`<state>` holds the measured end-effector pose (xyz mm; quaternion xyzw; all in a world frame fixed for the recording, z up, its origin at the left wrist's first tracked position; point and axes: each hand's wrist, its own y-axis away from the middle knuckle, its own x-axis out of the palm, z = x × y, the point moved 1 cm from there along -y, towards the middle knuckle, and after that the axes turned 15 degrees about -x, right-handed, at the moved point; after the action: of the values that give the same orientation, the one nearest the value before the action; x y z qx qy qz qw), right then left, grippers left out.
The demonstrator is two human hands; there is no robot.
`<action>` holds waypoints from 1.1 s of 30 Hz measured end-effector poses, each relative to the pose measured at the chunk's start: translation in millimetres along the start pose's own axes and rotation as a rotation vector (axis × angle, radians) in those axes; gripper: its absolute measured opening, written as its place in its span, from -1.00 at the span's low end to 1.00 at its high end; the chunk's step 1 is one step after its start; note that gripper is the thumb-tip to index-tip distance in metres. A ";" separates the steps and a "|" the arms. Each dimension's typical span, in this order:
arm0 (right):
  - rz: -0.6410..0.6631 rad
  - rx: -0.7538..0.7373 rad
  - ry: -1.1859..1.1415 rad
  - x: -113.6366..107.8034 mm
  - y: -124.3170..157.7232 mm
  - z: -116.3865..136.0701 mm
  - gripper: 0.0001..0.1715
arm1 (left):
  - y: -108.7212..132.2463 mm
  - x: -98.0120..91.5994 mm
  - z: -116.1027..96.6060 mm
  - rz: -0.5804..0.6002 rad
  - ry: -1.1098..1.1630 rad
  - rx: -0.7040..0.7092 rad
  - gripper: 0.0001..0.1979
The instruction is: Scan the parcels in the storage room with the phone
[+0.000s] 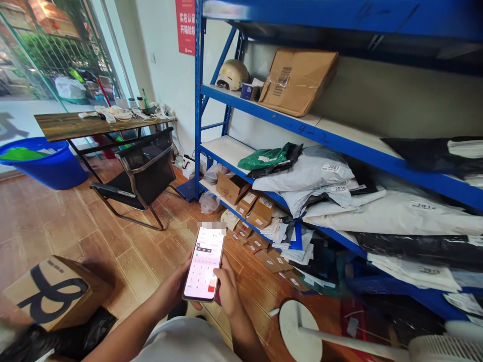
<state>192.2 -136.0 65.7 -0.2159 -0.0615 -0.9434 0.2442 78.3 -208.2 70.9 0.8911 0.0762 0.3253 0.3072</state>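
At the far left a printed cardboard box (53, 291) sits on the tiled floor, with a blue tub (49, 168), a wooden table (71, 125) and a black chair (145, 173) behind it. Low in the middle, the left hand (179, 284) cups a phone (204, 264) by its left edge, fingers curled behind it. The phone stands upright above the floor, and its lit screen shows what may be a keypad, too small to read. The right hand (226, 291) grips its right edge, thumb resting on the screen. Further right, blue shelves (339, 139) carry heaped parcels (313, 173).
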 end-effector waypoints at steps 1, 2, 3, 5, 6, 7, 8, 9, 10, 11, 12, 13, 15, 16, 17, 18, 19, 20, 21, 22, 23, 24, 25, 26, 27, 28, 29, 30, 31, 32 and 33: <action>0.012 0.005 -0.001 -0.6 1.0 0.9 -0.53 | -1.7 -2.7 0.9 0.015 0.018 -0.008 -0.02; 0.018 0.008 -0.001 -1.1 2.0 1.3 -0.53 | -2.6 -5.2 1.5 0.034 0.031 -0.016 -0.01; 0.023 0.012 -0.001 -1.5 2.8 1.3 -0.54 | -2.6 -7.2 1.8 0.049 0.041 -0.019 0.00; 0.029 0.017 -0.003 -1.6 3.9 0.4 -0.56 | 0.5 -9.1 0.3 0.073 0.040 -0.016 -0.02; 0.031 0.018 -0.003 -1.4 4.2 -0.3 -0.56 | 3.3 -9.0 -1.3 0.085 0.029 -0.018 -0.05; 0.032 0.018 -0.003 -1.0 4.4 -1.0 -0.55 | 6.6 -8.4 -3.3 0.097 0.012 -0.021 -0.10; 0.032 0.019 0.000 -0.6 4.6 -1.8 -0.55 | 10.0 -7.3 -5.5 0.106 -0.007 -0.026 -0.14; 0.032 0.021 0.003 -0.3 4.9 -2.6 -0.55 | 13.2 -6.2 -7.6 0.108 -0.023 -0.030 -0.17; 0.029 0.023 0.004 0.1 5.4 -3.5 -0.55 | 16.0 -5.2 -9.4 0.105 -0.034 -0.033 -0.19; 0.028 0.025 0.005 0.3 5.9 -4.5 -0.55 | 18.2 -4.3 -10.7 0.099 -0.038 -0.036 -0.19; 0.029 0.026 0.004 0.5 6.6 -5.6 -0.54 | 19.7 -3.6 -11.4 0.093 -0.039 -0.036 -0.18; 0.031 0.026 0.002 0.5 7.2 -6.6 -0.53 | 20.6 -3.0 -11.7 0.090 -0.039 -0.035 -0.17; 0.036 0.025 -0.004 0.3 8.6 -7.9 -0.53 | 21.1 -2.7 -11.1 0.085 -0.047 -0.029 -0.16; 0.042 0.025 -0.008 0.1 9.3 -7.9 -0.53 | 20.9 -2.9 -10.5 0.080 -0.055 -0.028 -0.16; 0.049 0.026 -0.013 -0.2 10.0 -7.4 -0.54 | 20.6 -3.3 -9.9 0.072 -0.063 -0.029 -0.16; 0.060 0.028 -0.021 -0.5 10.9 -6.4 -0.54 | 20.4 -3.8 -9.2 0.066 -0.072 -0.030 -0.15; 0.081 0.028 -0.034 -0.7 12.0 -5.0 -0.51 | 20.2 -4.3 -8.6 0.064 -0.079 -0.033 -0.15; 0.116 0.022 -0.048 -0.9 13.1 -3.5 -0.46 | 20.2 -4.7 -8.0 0.064 -0.084 -0.036 -0.14; 0.156 0.010 -0.055 -1.1 14.4 -1.9 -0.40 | 20.3 -5.0 -7.5 0.066 -0.084 -0.035 -0.14; 0.196 -0.008 -0.049 -1.3 15.8 -0.6 -0.34 | 20.6 -5.0 -7.1 0.064 -0.081 -0.032 -0.14; 0.231 -0.028 -0.029 -1.7 17.0 0.3 -0.30 | 21.0 -4.7 -6.6 0.057 -0.077 -0.027 -0.14; 0.257 -0.046 -0.001 -2.1 18.0 0.6 -0.26 | 21.5 -4.1 -6.2 0.040 -0.075 -0.021 -0.13; 0.272 -0.059 0.027 -2.7 18.8 0.5 -0.25 | 22.0 -3.3 -5.7 0.014 -0.079 -0.017 -0.11; 0.275 -0.056 0.042 -3.2 19.3 -0.1 -0.24 | 22.5 -2.5 -5.1 -0.018 -0.092 -0.012 -0.10; 0.273 -0.039 0.039 -3.8 19.4 -0.8 -0.23 | 23.0 -1.7 -4.6 -0.051 -0.116 -0.007 -0.09; 0.266 -0.014 0.024 -4.2 19.3 -1.6 -0.23 | 23.5 -1.3 -4.2 -0.082 -0.139 -0.005 -0.09; 0.251 0.014 0.009 -4.6 18.9 -2.2 -0.24 | 24.0 -1.3 -4.0 -0.101 -0.154 -0.007 -0.09; 0.230 0.038 -0.001 -4.8 18.3 -2.6 -0.26 | 24.6 -1.7 -4.0 -0.101 -0.156 -0.010 -0.09; 0.205 0.054 -0.001 -4.8 17.6 -2.7 -0.29 | 25.2 -2.6 -4.2 -0.083 -0.143 -0.017 -0.08; 0.185 0.059 0.005 -4.5 16.9 -2.5 -0.32 | 26.0 -3.6 -4.8 -0.049 -0.120 -0.027 -0.06; 0.171 0.051 0.009 -3.8 16.5 -2.0 -0.35 | 27.0 -4.6 -5.6 -0.003 -0.093 -0.040 -0.05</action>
<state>202.5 -149.1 62.4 -0.2099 -0.0658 -0.9181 0.3297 69.4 -228.5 87.9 0.8988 0.0564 0.2845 0.3287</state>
